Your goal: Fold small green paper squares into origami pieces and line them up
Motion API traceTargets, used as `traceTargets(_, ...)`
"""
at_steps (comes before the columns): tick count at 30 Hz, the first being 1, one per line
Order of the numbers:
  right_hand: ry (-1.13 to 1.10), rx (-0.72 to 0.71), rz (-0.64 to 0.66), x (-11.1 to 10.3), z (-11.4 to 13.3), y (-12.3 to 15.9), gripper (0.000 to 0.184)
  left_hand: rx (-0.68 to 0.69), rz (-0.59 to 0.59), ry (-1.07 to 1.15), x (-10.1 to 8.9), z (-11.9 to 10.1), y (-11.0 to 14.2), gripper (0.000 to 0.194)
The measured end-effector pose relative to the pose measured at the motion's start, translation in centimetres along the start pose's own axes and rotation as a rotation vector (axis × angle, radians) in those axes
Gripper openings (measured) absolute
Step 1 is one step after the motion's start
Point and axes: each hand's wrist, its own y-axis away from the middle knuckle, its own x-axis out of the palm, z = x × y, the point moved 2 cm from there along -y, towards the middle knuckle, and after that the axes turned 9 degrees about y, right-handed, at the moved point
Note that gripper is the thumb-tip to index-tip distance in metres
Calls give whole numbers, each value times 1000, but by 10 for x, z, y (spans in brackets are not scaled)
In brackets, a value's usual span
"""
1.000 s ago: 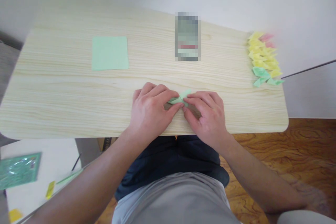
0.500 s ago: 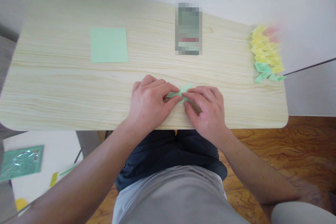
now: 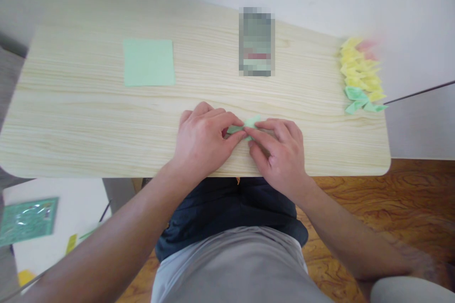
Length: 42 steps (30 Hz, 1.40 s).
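Note:
A small folded piece of light green paper (image 3: pixel 250 122) lies between my hands near the front edge of the table. My left hand (image 3: pixel 206 139) pinches its left part between thumb and forefinger. From the other side, my right hand (image 3: pixel 280 147) has its fingertips on the paper's middle and right part, the thumb tucked below. My fingers hide much of the folded shape. A flat square of light green paper (image 3: pixel 149 62) rests further back on the left.
Folded paper pieces, yellow ones (image 3: pixel 359 68) and green ones (image 3: pixel 357 100), stand in a cluster at the table's right end. A blurred-out rectangular object (image 3: pixel 257 41) lies at the back. Below left, a white surface holds a green plastic packet (image 3: pixel 30 220).
The view has tilted slightly. My hands stay on the folded paper, and the right fingertips have shifted a little over its middle.

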Motion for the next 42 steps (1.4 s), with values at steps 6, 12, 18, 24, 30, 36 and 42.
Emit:
traceTargets(6, 32, -12, 10, -2, 0, 0, 31, 31, 11, 15, 0, 3, 4, 16)
traceTargets(12, 28, 13, 7, 0, -1, -1, 27, 28, -1, -14, -2, 6, 7, 19)
traceTargets(18, 31, 19, 7, -1, -1, -2, 25, 38, -32, -21, -6, 9, 12, 19)
traceTargets(24, 7, 18, 26, -8, -1, 6, 24, 108, -42, -38, -3, 2, 13, 26)
traceTargets(30, 12, 53, 18, -9, -4, 8, 23, 143, -22, -37, 1, -6, 16, 18)
traceTargets(36, 15, 86, 5, -7, -5, 7, 20, 139, -23, -33, 1, -5, 19, 18)
traceTargets(42, 26, 111, -15, -4, -2, 8, 20, 145, -26, -36, 2, -5, 18, 17)
